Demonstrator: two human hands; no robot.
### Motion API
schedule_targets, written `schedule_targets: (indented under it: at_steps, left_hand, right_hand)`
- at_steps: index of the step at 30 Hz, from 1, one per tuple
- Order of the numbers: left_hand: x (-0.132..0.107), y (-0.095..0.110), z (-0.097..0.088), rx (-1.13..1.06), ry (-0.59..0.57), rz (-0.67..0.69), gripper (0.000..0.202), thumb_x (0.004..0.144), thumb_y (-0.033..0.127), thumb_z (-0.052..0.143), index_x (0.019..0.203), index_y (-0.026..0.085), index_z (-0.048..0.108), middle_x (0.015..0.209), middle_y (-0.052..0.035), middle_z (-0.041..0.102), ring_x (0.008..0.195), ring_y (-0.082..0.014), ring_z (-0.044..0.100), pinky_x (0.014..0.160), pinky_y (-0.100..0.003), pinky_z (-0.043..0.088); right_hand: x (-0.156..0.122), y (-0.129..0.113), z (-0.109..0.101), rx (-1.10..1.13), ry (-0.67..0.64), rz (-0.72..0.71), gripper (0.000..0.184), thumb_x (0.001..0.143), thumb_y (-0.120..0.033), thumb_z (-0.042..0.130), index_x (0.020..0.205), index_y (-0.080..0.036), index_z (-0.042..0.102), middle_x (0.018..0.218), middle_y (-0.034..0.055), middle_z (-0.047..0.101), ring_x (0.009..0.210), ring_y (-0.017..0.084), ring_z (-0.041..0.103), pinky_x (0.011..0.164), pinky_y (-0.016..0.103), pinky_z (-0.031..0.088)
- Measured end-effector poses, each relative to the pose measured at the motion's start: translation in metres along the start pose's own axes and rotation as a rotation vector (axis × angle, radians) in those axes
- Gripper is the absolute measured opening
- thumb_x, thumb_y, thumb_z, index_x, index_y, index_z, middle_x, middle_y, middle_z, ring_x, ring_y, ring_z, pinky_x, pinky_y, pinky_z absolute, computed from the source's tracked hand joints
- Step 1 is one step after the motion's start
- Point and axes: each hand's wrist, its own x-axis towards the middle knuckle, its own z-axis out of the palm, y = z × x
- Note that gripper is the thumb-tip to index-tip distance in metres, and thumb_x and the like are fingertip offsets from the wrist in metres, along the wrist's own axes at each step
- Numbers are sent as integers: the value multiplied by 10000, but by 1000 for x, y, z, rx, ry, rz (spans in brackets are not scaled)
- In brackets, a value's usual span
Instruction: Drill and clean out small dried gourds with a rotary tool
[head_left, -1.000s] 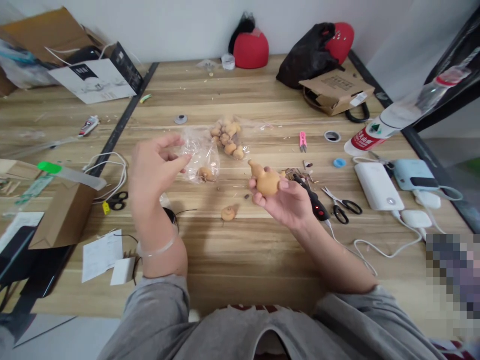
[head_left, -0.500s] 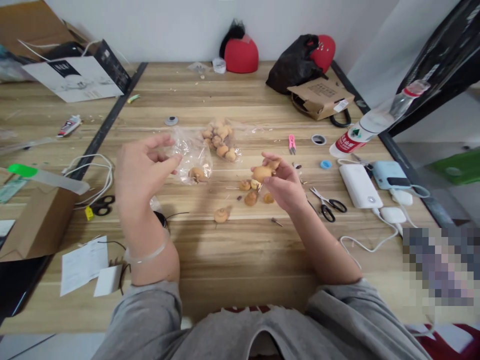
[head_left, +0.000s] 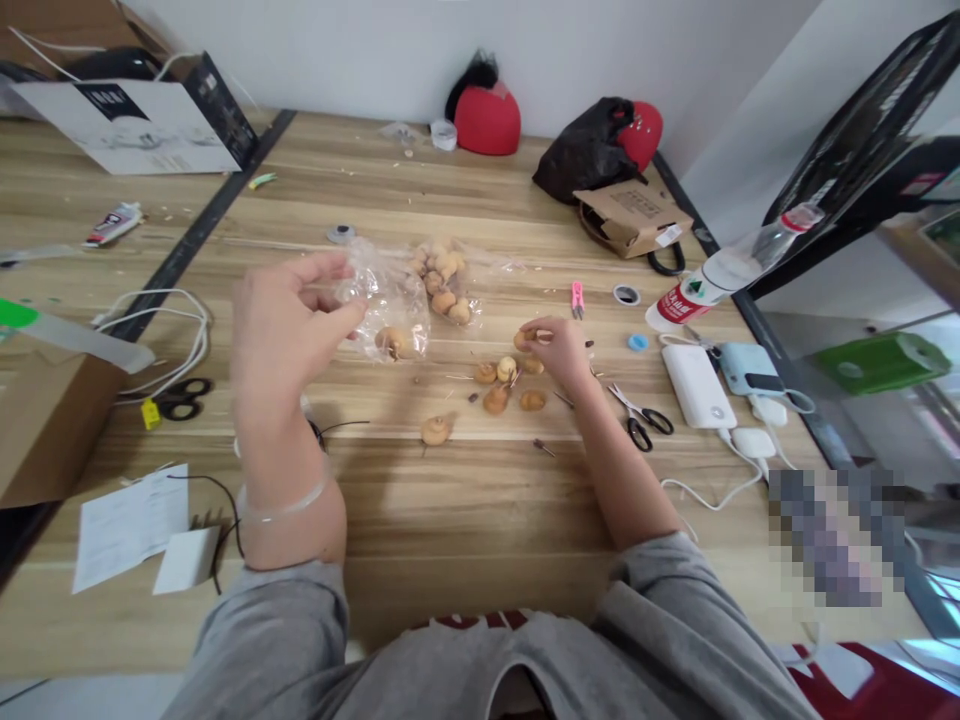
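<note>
My left hand (head_left: 289,320) is raised over the wooden table (head_left: 465,500) and pinches the edge of a clear plastic bag (head_left: 386,300) with one small tan gourd (head_left: 391,342) inside. My right hand (head_left: 559,350) is lowered to the table, fingers curled around a small tan gourd (head_left: 525,338). Just left of it lie several loose gourds (head_left: 504,385). Another lone gourd (head_left: 435,431) sits nearer me. A second clear bag holding several gourds (head_left: 444,280) lies behind the first.
Black scissors (head_left: 637,415), a white power bank (head_left: 694,373) with cables, a pink clipper (head_left: 577,297) and a tipped plastic bottle (head_left: 712,278) lie to the right. Another pair of scissors (head_left: 176,398), white cable and a cardboard box (head_left: 45,400) are on the left. Bags sit at the back.
My right hand has gone forward and down from mid-air to the table with the gourd. My left hand still holds the bag up. The camera has tilted a little.
</note>
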Motion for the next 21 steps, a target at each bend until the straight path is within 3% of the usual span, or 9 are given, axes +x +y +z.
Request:
schedule_targets:
  at_steps: [5,9,11,14,16,19,21]
  left_hand:
    - [0,2,0,-26,15,-10,497,683,222,728,1175,154,713,1031,-92,751,567,-96,599,607,-252,466]
    - [1,-1,0,-17,23,9,481,687,227,726,1162,153,719,1036,-88,751,573,-96,601,646,-268,483]
    - [1,-2,0,-18,22,19,485,693,247,724,1169,156,714,1049,-85,749,591,-102,613,631,-258,483]
    - [1,-4,1,-4,10,41,468,707,268,719,1162,162,713,1071,-80,746,621,-108,629,630,-249,489]
    - [1,-6,1,13,2,64,451,719,272,715,1157,167,714,1087,-78,746,630,-107,633,673,-264,508]
    - [1,-7,4,16,0,74,443,733,286,712,1160,169,711,1100,-77,746,652,-110,641,719,-289,527]
    - [2,-6,5,12,-14,58,460,735,307,705,1179,187,699,1114,-57,744,683,-121,656,718,-291,535]
  right_hand:
    - [8,4,1,-75,-67,-7,302,652,-61,555,899,-105,724,892,96,734,866,199,667,855,338,520]
    - [5,3,-17,-67,-51,-5,432,655,-120,631,1085,-134,665,1093,113,706,1002,221,660,825,324,530]
    - [-2,-1,-32,-72,21,14,365,701,-182,639,1063,-143,642,1092,117,692,991,223,661,784,322,536]
    - [-18,-11,-54,-223,126,33,116,753,-233,638,839,-157,647,784,64,680,734,193,644,684,306,506]
    - [-28,-19,-60,-365,0,23,76,773,-222,631,776,-159,673,710,56,675,674,181,625,652,287,478]
    - [-38,-24,-49,-466,-242,-2,208,826,-201,585,953,-151,742,820,87,728,756,192,660,712,282,479]
    - [-40,-24,-35,-483,-297,-10,268,826,-183,580,1035,-157,746,882,102,742,821,209,674,759,289,480]
